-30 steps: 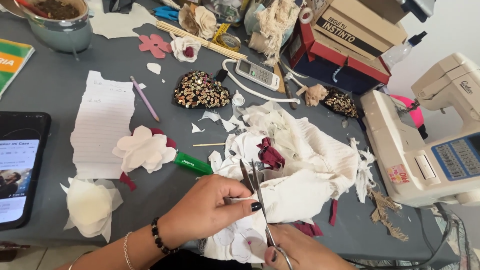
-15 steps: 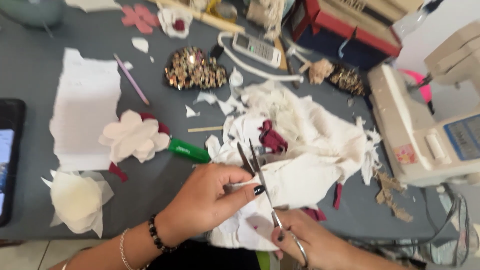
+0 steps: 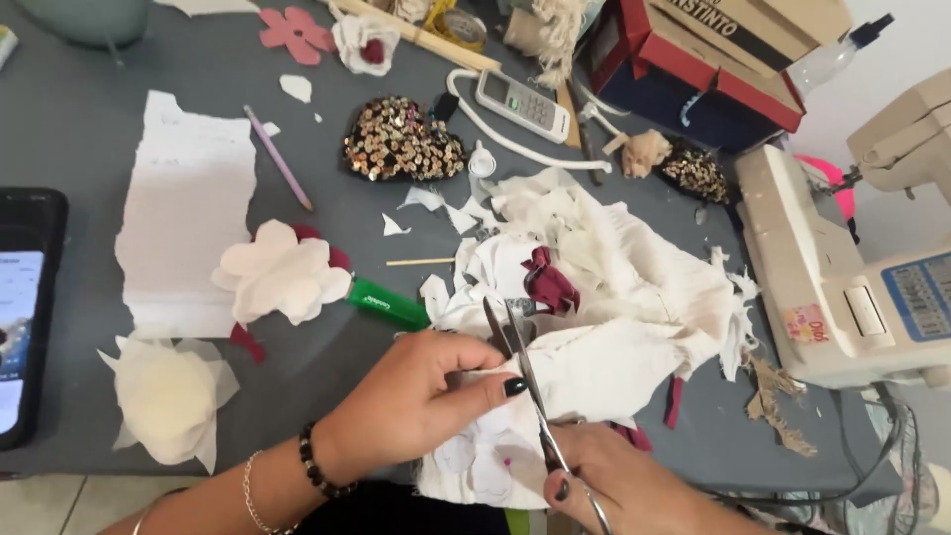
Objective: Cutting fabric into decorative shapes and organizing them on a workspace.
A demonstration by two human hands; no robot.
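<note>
My left hand (image 3: 411,401) pinches a piece of white fabric (image 3: 584,372) at the near edge of the grey table (image 3: 79,109). My right hand (image 3: 619,485) holds a pair of metal scissors (image 3: 520,372), blades slightly apart and pointing away from me, right beside my left fingertips. The fabric belongs to a pile of white cloth scraps (image 3: 614,267) with a dark red scrap (image 3: 548,282) on top. A green lighter (image 3: 388,303) lies just left of the pile, next to a white fabric flower (image 3: 282,272).
A sewing machine (image 3: 852,258) stands at the right. A phone (image 3: 25,307) lies at the left edge, beside a torn paper sheet (image 3: 188,223) and a cream fabric flower (image 3: 168,396). Farther back: a sequined heart (image 3: 401,139), a corded handset (image 3: 520,104), a pencil (image 3: 277,168), stacked boxes (image 3: 723,54).
The view has dipped and moved closer to the table. Both hands have shifted slightly right with the scissors and fabric; the scissor blades stay a little apart.
</note>
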